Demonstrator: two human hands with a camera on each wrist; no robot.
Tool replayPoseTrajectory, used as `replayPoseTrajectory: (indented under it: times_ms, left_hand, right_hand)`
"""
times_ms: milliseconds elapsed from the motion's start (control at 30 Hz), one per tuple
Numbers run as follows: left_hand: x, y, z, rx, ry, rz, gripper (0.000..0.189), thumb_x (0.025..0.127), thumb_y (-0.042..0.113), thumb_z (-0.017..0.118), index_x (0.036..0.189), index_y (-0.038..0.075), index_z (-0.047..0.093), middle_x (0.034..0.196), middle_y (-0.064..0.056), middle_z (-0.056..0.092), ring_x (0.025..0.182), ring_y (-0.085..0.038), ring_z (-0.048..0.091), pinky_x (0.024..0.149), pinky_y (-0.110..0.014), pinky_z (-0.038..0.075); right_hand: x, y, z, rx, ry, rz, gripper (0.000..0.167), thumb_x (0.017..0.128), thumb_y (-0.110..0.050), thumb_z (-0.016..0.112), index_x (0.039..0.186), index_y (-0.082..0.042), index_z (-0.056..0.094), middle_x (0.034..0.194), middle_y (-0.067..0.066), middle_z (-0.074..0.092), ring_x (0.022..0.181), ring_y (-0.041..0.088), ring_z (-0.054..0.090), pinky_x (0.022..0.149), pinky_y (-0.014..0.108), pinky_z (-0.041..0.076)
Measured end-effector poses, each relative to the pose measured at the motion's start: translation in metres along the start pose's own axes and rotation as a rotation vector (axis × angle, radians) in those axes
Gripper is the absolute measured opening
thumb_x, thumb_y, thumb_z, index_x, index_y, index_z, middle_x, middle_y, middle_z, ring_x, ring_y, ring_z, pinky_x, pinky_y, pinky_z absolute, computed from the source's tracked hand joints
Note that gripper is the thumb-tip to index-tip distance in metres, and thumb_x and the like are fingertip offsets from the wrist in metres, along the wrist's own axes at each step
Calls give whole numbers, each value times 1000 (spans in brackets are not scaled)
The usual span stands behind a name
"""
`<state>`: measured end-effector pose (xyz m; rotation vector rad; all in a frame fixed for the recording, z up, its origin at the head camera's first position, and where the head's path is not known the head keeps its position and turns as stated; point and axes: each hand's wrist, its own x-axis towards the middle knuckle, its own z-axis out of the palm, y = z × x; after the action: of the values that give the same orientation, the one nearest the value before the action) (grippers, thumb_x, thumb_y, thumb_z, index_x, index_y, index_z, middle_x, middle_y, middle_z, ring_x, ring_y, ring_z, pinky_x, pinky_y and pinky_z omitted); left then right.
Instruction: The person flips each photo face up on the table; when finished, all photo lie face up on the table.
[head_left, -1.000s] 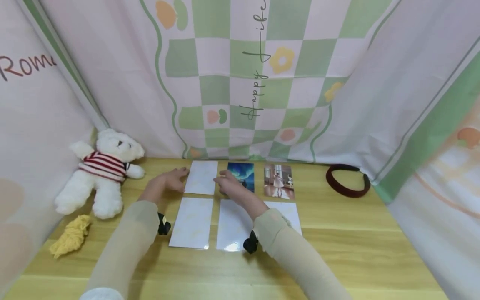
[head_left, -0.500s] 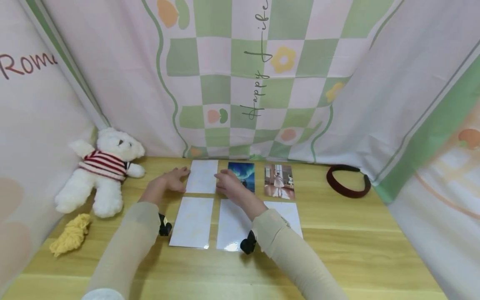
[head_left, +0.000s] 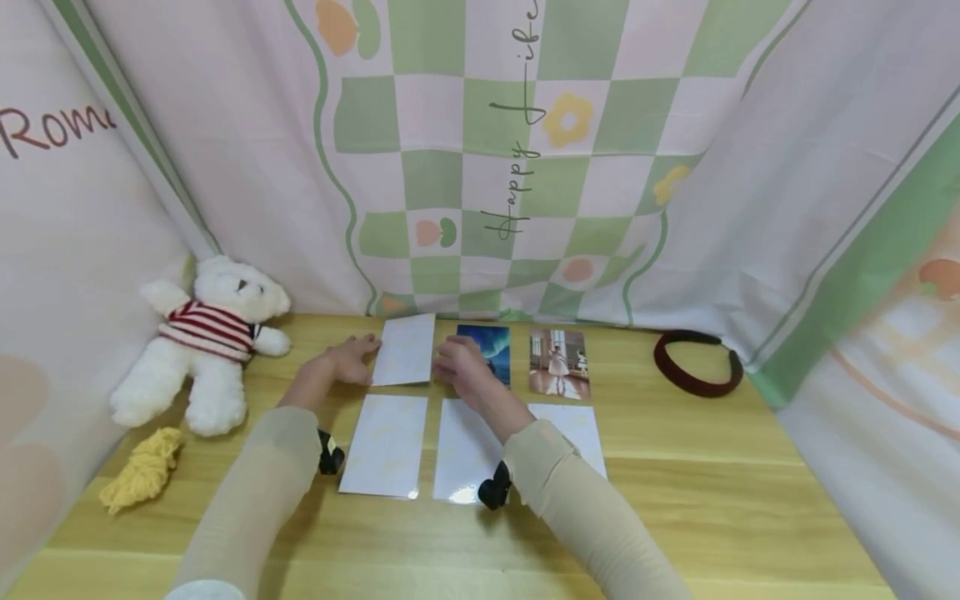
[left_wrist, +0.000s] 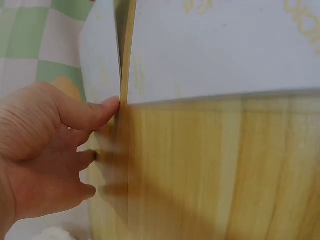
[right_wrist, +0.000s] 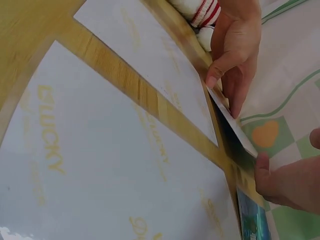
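Observation:
A photo card [head_left: 405,350], white back up, is at the back left of a group of cards. Its right side is tilted up off the table. My right hand [head_left: 468,371] pinches that raised right edge, thumb at the near corner in the right wrist view. At the left edge rests my left hand [head_left: 341,362], its thumb [left_wrist: 110,107] touching the near corner and its fingers spread along the side. Beside the right hand lies a blue aurora picture card [head_left: 493,350], partly covered by it. Further right is a ballet-dancer picture card [head_left: 558,367].
White-backed cards form the front row: a left one [head_left: 385,446], a middle one [head_left: 461,450] and a right one [head_left: 573,425], partly under my right sleeve. A teddy bear [head_left: 213,333] and yellow yarn [head_left: 142,471] lie left, a dark red headband [head_left: 693,375] right. A curtain [head_left: 495,208] hangs behind.
The back-left card lay flat before; its right side has now risen. My right fingers have drawn in at its edge. My left hand has barely moved.

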<state>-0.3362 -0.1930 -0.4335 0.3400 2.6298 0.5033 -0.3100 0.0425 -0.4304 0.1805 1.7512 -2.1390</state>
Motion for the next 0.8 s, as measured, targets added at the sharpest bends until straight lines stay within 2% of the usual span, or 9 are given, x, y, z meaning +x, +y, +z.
replayPoseTrajectory:
  times_ms: [67, 167, 267, 333, 433, 533, 633, 700, 800]
  left_hand:
    - [1, 2, 3, 16, 28, -2, 83, 93, 16, 65, 163, 0, 24, 173, -25, 11, 160, -53, 5, 127, -76, 3]
    - [3, 7, 9, 42, 79, 2, 84, 89, 19, 67, 160, -4, 30, 171, -30, 17, 159, -54, 12, 127, -76, 8]
    - [6, 12, 12, 85, 131, 18, 70, 87, 20, 69, 149, -6, 47, 165, -32, 31, 156, -55, 23, 128, -73, 16]
    - [8, 14, 13, 118, 173, 38, 57, 85, 20, 71, 134, -7, 58, 159, -32, 42, 150, -56, 32, 125, -71, 26]
    - [11, 17, 12, 129, 225, 79, 46, 81, 18, 74, 118, -9, 64, 145, -33, 54, 138, -55, 45, 119, -64, 39]
    - [12, 19, 11, 61, 246, 108, 45, 80, 16, 74, 113, -13, 65, 123, -30, 63, 115, -45, 57, 108, -54, 49]
    - [11, 21, 9, 2, 243, 137, 38, 85, 19, 71, 104, -13, 63, 101, -27, 65, 92, -38, 60, 91, -50, 55]
    - [10, 23, 8, -51, 234, 137, 42, 92, 21, 65, 112, -15, 62, 108, -30, 67, 98, -40, 64, 93, -51, 57]
    - [10, 27, 7, -126, 212, 108, 58, 101, 27, 54, 140, -16, 50, 139, -37, 59, 130, -49, 58, 115, -56, 49]
  right_hand:
    - [1, 1, 1, 23, 13, -18, 66, 101, -4, 48, 160, 5, 21, 130, 17, 55, 116, 26, 60, 109, 35, 52]
    - [4, 4, 4, 51, 26, -50, 67, 98, 2, 49, 159, 9, 22, 97, 4, 54, 86, 13, 56, 85, 25, 51]
    - [6, 5, 5, 50, 28, -65, 65, 98, 3, 50, 157, 10, 24, 93, 3, 54, 78, 10, 53, 76, 23, 46]
    - [6, 5, 5, 34, 29, -61, 62, 100, 1, 50, 156, 9, 27, 101, 7, 56, 81, 11, 53, 79, 23, 46]
    - [5, 4, 6, 1, 26, -53, 59, 101, -4, 50, 156, 6, 29, 125, 16, 59, 93, 15, 55, 88, 26, 46]
    - [3, 3, 7, -7, 11, -44, 59, 102, -6, 50, 156, 4, 29, 148, 23, 51, 115, 26, 58, 102, 33, 48]
    - [2, 3, 8, 18, -16, -38, 61, 102, -8, 51, 157, 4, 27, 155, 26, 45, 135, 38, 52, 116, 43, 47]
    - [2, 4, 9, 38, -37, -37, 62, 103, -9, 51, 157, 3, 25, 156, 27, 43, 141, 43, 48, 121, 49, 45]
    - [0, 3, 10, 85, -66, -38, 62, 104, -8, 49, 158, 3, 22, 157, 29, 40, 145, 47, 45, 124, 54, 41]
